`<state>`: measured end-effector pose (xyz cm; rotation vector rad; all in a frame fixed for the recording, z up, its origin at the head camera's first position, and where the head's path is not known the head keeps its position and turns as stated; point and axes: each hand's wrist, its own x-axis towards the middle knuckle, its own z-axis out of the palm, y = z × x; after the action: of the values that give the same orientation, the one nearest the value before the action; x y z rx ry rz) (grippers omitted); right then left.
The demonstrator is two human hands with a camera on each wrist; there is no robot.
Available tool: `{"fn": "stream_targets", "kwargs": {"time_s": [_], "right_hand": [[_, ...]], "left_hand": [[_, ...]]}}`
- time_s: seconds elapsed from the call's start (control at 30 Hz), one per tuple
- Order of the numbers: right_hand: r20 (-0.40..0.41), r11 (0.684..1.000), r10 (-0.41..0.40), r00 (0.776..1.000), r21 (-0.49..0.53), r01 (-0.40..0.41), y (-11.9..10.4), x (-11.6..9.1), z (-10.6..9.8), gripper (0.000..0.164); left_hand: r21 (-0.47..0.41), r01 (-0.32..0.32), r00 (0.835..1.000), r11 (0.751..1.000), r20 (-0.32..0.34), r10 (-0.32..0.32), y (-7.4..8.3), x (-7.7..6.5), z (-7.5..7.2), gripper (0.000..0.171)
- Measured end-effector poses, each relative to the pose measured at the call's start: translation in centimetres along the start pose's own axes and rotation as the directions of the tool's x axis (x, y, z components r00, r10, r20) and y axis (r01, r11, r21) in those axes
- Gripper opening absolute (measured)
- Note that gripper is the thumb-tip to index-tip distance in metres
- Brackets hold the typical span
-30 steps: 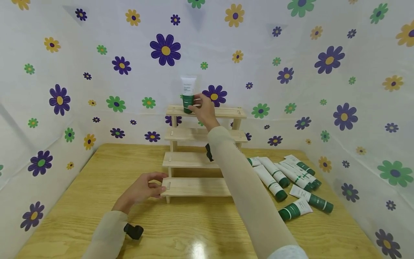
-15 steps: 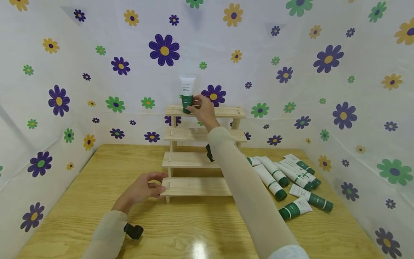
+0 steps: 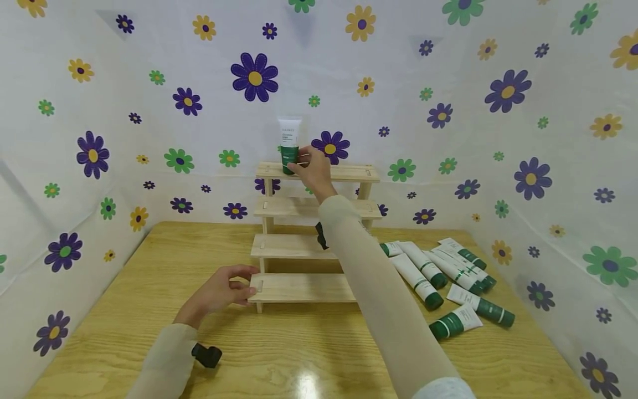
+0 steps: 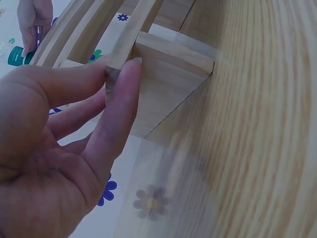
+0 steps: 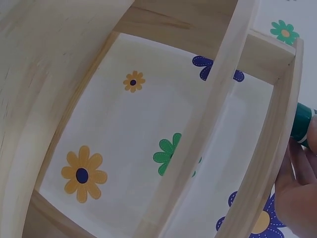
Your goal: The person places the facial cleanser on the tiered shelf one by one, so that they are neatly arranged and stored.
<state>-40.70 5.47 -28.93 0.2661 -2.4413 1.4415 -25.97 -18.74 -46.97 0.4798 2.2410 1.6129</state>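
Note:
A green-and-white squeeze tube [image 3: 289, 145] stands upright, cap down, at the left part of the top shelf of a stepped wooden rack [image 3: 304, 282]. My right hand [image 3: 316, 170] pinches the tube low down, thumb in front. In the right wrist view the right hand [image 5: 299, 191] shows only at the right edge, by the tube's green cap [image 5: 301, 122]. My left hand [image 3: 224, 291] holds the left end of the lowest shelf. Up close in the left wrist view, thumb and fingers of the left hand [image 4: 64, 134] pinch that shelf end [image 4: 126, 44].
Several similar tubes [image 3: 418, 280] lie in a loose pile on the table [image 3: 279, 354], right of the rack. Flower-printed white cloth [image 3: 169, 138] surrounds the table at the back and sides. My right forearm [image 3: 379, 293] crosses in front of the shelves, hiding their right part.

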Motion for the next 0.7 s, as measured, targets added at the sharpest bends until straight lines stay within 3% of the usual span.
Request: {"fn": "stream_targets", "kwargs": {"time_s": [0.17, 0.5, 0.7], "right_hand": [[0.030, 1.000, -0.004, 1.000, 0.028, 0.003, 0.1, -0.3, -1.0, 0.041], [0.110, 0.998, -0.049, 0.993, 0.038, 0.045, 0.2, -1.5, -4.8, 0.044], [0.183, 1.000, -0.010, 0.983, -0.004, 0.011, 0.3, -2.9, -7.2, 0.043]], "left_hand": [[0.008, 0.003, 1.000, 1.000, -0.003, -0.003, -0.1, 0.1, 0.0, 0.054], [0.024, -0.002, 1.000, 1.000, -0.001, 0.002, -0.1, 0.1, -0.2, 0.061], [0.015, 0.016, 1.000, 1.000, -0.010, -0.016, -0.1, 0.1, 0.0, 0.059]]}}
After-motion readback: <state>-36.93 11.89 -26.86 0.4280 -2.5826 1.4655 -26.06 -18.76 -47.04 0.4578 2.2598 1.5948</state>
